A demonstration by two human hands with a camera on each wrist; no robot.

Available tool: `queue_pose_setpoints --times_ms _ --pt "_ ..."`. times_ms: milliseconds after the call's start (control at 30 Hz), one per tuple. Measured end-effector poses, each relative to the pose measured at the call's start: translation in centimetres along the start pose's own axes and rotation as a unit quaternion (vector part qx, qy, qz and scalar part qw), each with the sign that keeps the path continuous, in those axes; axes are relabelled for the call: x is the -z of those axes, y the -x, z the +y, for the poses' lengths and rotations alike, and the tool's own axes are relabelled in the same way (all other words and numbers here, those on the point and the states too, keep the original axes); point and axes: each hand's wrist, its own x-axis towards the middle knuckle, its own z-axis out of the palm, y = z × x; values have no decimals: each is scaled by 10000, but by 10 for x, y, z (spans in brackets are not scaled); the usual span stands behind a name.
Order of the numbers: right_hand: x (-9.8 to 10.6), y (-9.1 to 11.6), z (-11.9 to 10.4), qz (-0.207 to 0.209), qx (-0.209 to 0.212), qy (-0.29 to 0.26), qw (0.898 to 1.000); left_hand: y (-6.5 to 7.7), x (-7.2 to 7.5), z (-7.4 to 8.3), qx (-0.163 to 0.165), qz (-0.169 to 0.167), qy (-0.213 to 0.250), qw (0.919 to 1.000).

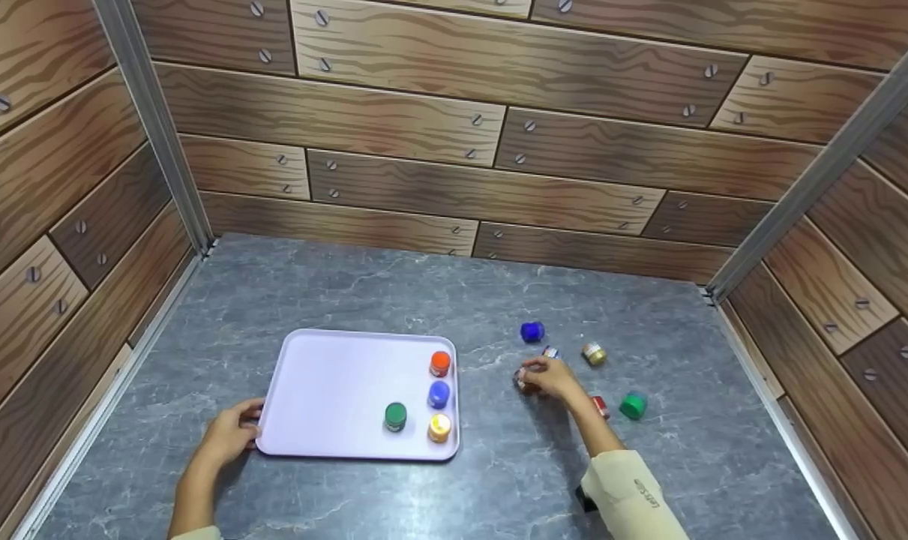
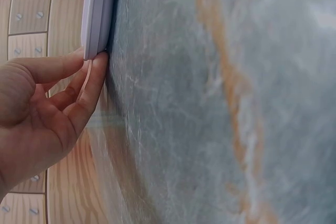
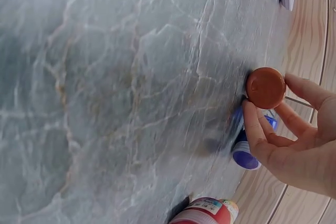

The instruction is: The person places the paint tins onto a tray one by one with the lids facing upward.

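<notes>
At the left end of a pale lilac tray (image 1: 334, 394), my left hand (image 1: 227, 435) pinches the rim, thumb on one side and fingers on the other, as the left wrist view shows. My right hand (image 1: 549, 377) grips a small brown-lidded paint jar (image 3: 266, 87) between thumb and fingers, right of the tray. That jar lies on its side, its lid facing the right wrist camera. On the tray stand a red paint jar (image 1: 439, 364), a blue one (image 1: 439, 394), a yellow-orange one (image 1: 439, 428) and a dark green one (image 1: 395, 417).
Around my right hand lie a dark blue jar (image 1: 531, 331), a gold jar (image 1: 594, 354), a bright green jar (image 1: 633, 406) and a red jar (image 1: 600, 407) partly behind the forearm. Another blue jar (image 3: 245, 156) lies close to the fingers. Wood-patterned walls (image 1: 394, 112) enclose the grey marbled table (image 1: 349, 285).
</notes>
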Motion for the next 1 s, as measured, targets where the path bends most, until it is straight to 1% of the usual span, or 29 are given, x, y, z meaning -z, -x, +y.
queue_pose_setpoints --times_ms 67,100,133,200,233,267,300,333,367,433,467,500,533,600,667,767,833,867,967,1000 --pt "-1 -3 5 -52 7 -232 9997 0 0 0 -35 -23 7 10000" --pt "-1 -6 10 -106 79 -423 9990 0 0 0 -39 -30 9 10000" --pt "-3 -17 28 -113 41 -547 9984 0 0 0 -30 -24 10 10000" --pt "-3 -20 34 -110 203 -667 9975 0 1 0 -14 -33 -23 10000" --pt "-1 -10 19 -123 148 -681 9975 0 1 0 -7 -46 -59 10000" --pt "0 -6 11 -132 109 -641 9978 -1 1 0 9 -47 -90 9999" --pt "0 -5 8 -144 9 -628 9979 0 1 0 33 -38 -105 9999" --pt "0 -2 3 -88 -183 -560 9982 -1 1 0 42 -38 -103 9999" --pt "0 1 -2 -86 -257 -525 9983 -1 1 0 36 -51 -106 9999" --pt "2 4 -5 -159 -141 -667 9975 -1 1 0 8 -66 -89 9999" --pt "0 -5 7 -166 -219 -657 9975 -1 1 0 2 -56 -74 10000" --pt "0 -8 12 -195 -232 -670 9973 -1 1 -1 -7 -55 -60 10000" --pt "0 -8 11 -212 -188 -609 9977 -1 0 -1 -20 -61 -50 10000" --pt "-1 -7 7 -286 -233 -403 9985 -1 0 -1 -30 -48 -74 10000" --pt "-1 -6 1 -233 -475 -66 9986 -2 0 -2 -15 -27 -78 10000" --pt "0 -10 4 -258 -392 178 9987 -2 0 -2 -22 -38 -87 10000" --pt "-1 -15 12 -236 -242 301 9990 -2 0 -2 -12 -40 -86 10000" --pt "-1 -19 19 -292 -159 308 9990 -2 0 -2 -6 -46 -94 9999" --pt "-4 -26 33 -377 -124 399 9984 -1 0 -1 30 -42 -110 9999" --pt "-5 -29 39 -404 -48 393 9984 -1 0 -1 23 -45 -112 9999"
